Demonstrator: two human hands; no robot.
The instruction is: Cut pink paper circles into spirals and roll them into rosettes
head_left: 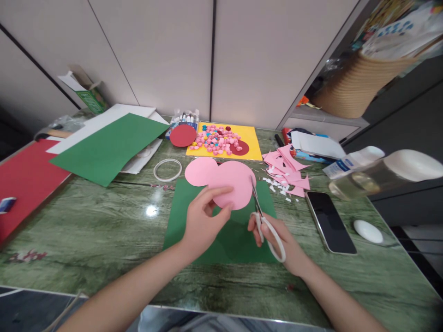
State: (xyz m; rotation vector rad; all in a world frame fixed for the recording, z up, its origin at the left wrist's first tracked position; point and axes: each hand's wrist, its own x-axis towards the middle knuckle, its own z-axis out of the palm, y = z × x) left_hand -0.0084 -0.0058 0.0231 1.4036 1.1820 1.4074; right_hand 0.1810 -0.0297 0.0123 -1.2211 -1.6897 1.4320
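My left hand pinches the lower edge of a round pink paper piece between thumb and fingers. My right hand grips white-handled scissors, their blades pointing up at the right edge of that piece. A narrow pink sliver curls beside the blades. Both hands are above a green paper sheet lying on the table. Just to the left and behind, another pink paper circle lies partly behind the held one.
Pink scraps and white bits lie at right, near a phone, a white mouse-like object and a bottle. Behind are pink balls on yellow paper and a red circle. A tape roll and green sheet are left.
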